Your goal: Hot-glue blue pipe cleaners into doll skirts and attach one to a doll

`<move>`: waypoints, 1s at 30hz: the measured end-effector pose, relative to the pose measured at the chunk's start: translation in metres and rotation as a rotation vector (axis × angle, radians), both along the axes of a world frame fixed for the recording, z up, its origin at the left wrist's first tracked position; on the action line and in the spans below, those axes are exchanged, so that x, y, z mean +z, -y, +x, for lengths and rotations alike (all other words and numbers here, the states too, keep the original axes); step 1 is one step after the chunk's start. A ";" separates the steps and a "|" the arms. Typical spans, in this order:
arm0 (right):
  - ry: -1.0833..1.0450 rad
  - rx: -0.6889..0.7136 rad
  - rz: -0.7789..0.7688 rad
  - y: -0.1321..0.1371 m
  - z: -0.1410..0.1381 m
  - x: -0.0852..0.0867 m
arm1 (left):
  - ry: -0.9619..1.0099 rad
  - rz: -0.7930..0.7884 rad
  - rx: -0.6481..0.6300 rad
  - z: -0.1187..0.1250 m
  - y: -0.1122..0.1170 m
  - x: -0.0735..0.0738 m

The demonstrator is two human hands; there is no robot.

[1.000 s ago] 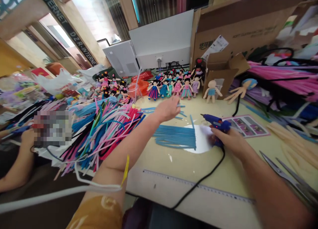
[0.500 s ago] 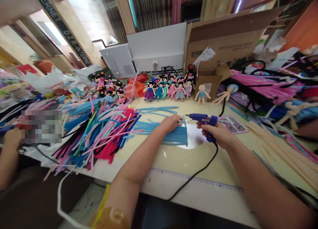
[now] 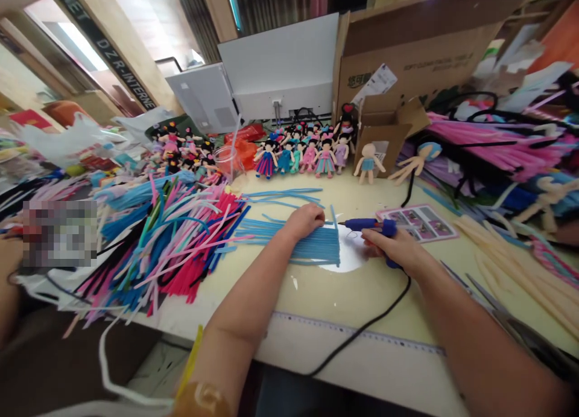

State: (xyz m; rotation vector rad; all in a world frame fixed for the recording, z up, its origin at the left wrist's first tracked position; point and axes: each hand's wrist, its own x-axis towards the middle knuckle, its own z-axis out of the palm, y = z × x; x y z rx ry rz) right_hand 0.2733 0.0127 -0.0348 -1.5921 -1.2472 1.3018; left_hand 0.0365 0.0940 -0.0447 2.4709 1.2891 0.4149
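A row of blue pipe cleaners lies side by side on the table, partly over a white sheet. One short blue piece stands crosswise along their right ends. My left hand is closed at the far edge of the row, its fingers pinched on a blue pipe cleaner. In my right hand is a blue glue gun, its nozzle pointing left, close to the crosswise piece. The gun's black cord runs down over the table's front edge.
Heaped coloured pipe cleaners lie on the left. Small dolls stand at the back, beside a cardboard box. Scissors and beige strips lie on the right. Another person's arm is at far left.
The glue gun has tilted and lowered, its nozzle now nearer the ends of the blue row. My left hand stays about where it was. The camera view has shifted slightly.
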 end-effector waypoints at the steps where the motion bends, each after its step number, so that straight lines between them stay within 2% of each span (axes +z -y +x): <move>1: 0.011 -0.007 -0.005 0.000 0.000 -0.001 | 0.000 -0.001 -0.007 0.000 -0.001 -0.001; 14: 0.183 0.010 0.001 -0.005 -0.003 -0.011 | 0.027 -0.015 -0.097 0.004 -0.003 -0.005; 23: 0.202 -0.017 -0.027 -0.005 -0.007 -0.011 | 0.009 -0.048 -0.083 0.005 0.000 0.000; 30: 0.244 -0.014 -0.001 -0.005 -0.008 -0.012 | 0.030 -0.053 -0.087 0.004 -0.002 -0.003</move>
